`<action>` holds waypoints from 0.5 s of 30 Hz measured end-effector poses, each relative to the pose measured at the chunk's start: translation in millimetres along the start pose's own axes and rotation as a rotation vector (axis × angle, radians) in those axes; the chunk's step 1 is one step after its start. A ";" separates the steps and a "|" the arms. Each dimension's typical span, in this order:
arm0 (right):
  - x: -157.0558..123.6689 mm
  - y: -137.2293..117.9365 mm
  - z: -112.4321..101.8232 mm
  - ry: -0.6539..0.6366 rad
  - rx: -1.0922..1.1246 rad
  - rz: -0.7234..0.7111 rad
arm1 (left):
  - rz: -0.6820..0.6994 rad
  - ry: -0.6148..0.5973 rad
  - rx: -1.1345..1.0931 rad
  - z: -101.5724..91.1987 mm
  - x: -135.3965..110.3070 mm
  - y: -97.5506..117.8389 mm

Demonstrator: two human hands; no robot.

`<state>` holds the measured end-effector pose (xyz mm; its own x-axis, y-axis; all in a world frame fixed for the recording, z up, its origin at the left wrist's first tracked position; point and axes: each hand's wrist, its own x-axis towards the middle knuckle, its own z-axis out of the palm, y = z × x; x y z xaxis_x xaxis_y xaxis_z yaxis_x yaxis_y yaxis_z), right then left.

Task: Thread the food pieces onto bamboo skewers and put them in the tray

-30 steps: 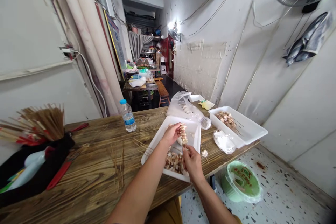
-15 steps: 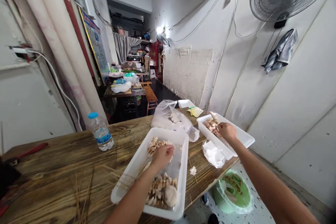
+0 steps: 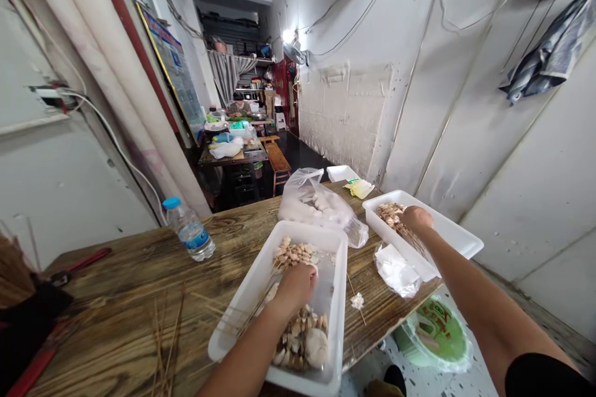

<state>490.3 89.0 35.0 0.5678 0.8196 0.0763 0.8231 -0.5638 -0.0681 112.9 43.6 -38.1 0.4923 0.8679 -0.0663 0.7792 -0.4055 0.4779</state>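
Note:
My left hand (image 3: 298, 288) is closed over the middle of a white plastic tray (image 3: 342, 298). A bit of something pale shows at its fingertips, too small to name. Beyond it lie skewered pale pieces (image 3: 295, 252), and nearer me are loose mushroom-like pieces (image 3: 298, 335) with one large round piece (image 3: 316, 347). At the right, my right hand (image 3: 418, 218) is closed, low over threaded skewers (image 3: 392, 213) in a second white tray (image 3: 459, 240). Its fingers are turned away, hiding what they hold.
Between and behind the trays sits a clear bag (image 3: 321, 205) of pale pieces. A crumpled plastic bag (image 3: 397, 268) and a single skewer (image 3: 357, 301) lie nearby. A water bottle (image 3: 193, 232) and bare sticks (image 3: 168, 341) are at left. A green lined bin (image 3: 437, 332) stands below.
My right hand has lowered onto the skewers; the loaded skewer that stuck up beside it no longer stands out. My left hand stays over its tray. The view has shifted left.

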 end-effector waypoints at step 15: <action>-221.5 -148.1 0.3 -0.443 0.008 -0.802 | -0.442 0.099 -0.213 -11.6 10.9 -26.3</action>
<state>242.7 -9.0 27.9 -0.2325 0.9299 -0.2849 0.9674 0.1908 -0.1665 93.2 67.0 -41.2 0.0855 0.9707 -0.2248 0.8034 0.0662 0.5917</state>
